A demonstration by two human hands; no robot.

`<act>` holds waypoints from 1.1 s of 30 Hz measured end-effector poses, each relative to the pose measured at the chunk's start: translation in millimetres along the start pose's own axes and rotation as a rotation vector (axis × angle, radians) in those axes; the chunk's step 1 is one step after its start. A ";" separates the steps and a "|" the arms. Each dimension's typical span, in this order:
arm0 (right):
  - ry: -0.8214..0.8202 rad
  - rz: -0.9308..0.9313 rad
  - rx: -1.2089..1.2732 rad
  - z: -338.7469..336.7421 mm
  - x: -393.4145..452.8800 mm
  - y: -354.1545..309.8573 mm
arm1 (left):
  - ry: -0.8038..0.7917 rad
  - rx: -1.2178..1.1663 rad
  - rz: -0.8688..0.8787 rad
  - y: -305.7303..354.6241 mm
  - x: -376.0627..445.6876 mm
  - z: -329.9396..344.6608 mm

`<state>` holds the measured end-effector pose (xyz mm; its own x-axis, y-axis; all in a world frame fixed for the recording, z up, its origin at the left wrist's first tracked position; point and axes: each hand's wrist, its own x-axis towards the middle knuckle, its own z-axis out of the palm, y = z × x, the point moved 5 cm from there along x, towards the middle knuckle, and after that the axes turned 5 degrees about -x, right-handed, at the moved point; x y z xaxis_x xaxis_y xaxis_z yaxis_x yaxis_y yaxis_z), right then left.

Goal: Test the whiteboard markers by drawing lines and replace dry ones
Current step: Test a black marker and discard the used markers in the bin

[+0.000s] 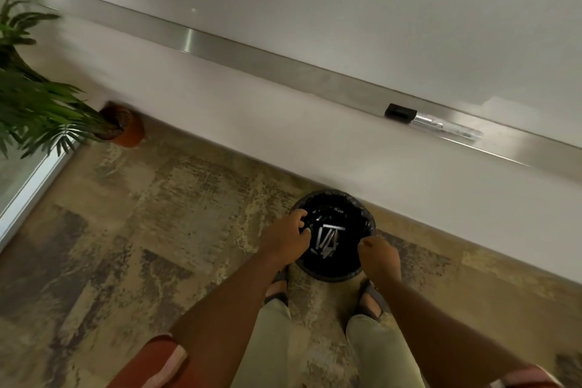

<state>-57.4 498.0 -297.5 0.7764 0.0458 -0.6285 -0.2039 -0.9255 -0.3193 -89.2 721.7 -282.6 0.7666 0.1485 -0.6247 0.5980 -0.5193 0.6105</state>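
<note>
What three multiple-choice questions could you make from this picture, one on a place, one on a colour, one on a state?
1. Where is the bin? A on the floor by the wall; B on the ledge; C beside the plant.
2. What colour is the plant pot? A blue; B orange-brown; C white.
3. What does the bin hold? A nothing; B water; C discarded markers.

Key: 1 A, it stands before the person's feet, against the wall. 2 B, the pot shows orange-brown. 3 C, pale marker barrels lie on the black liner.
</note>
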 end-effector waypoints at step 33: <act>0.609 -0.249 -0.255 -287.8 -58.7 -79.6 | 0.272 0.120 0.607 268.2 -70.1 -94.7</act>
<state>85.0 460.7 -31.1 0.9927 0.1181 -0.0262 0.1116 -0.9775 -0.1788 39.6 651.7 -28.9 0.9994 -0.0007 -0.0340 0.0249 -0.6651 0.7463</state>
